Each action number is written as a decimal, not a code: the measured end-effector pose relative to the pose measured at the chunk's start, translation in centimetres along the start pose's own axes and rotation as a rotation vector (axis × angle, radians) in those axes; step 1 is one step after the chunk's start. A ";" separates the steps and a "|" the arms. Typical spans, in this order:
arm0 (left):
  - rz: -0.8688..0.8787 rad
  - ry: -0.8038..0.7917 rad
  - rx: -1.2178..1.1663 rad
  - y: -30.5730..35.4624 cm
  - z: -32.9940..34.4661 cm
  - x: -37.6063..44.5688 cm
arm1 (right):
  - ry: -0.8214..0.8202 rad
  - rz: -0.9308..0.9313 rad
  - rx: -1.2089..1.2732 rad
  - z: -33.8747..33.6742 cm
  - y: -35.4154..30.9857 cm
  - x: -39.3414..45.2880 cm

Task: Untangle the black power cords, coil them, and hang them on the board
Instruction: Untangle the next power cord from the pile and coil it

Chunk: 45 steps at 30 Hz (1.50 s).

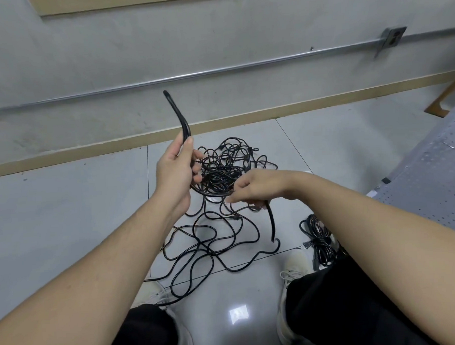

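Glossy grey tiled floor (pixel 68 216), tangled black power cords (pixel 223 239), coiled cord bundle (pixel 319 236) beside

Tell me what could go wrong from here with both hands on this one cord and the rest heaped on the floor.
The cord between the left hand and right hand runs down into the tangled pile; pulling may tighten knots. Loose loops lie by the shoes, a likely snag or trip.
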State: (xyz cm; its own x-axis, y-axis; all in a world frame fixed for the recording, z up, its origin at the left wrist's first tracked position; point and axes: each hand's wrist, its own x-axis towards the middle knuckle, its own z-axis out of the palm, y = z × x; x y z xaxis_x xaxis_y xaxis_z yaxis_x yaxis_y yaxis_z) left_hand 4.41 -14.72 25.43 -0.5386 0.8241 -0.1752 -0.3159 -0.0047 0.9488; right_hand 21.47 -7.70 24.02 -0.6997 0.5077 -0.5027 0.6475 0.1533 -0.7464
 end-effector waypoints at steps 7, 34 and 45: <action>-0.120 0.070 -0.358 1.6 -0.2 0.6 | 0.123 -0.011 0.612 -1.4 0.1 -1.1; -0.160 -0.383 0.466 -1.7 1.2 -0.9 | 0.811 -0.410 0.392 -1.4 -1.3 -0.8; -0.123 -0.312 0.641 -1.4 -0.1 -0.8 | 0.246 -0.128 0.220 -3.2 0.1 -2.7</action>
State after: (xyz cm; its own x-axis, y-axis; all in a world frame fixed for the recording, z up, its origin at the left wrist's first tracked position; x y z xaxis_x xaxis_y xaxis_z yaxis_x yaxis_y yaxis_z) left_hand 5.18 -15.41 24.19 -0.2501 0.9211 -0.2983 0.2118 0.3526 0.9115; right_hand 24.39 -6.36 26.70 -0.6602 0.6891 -0.2989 0.4597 0.0559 -0.8863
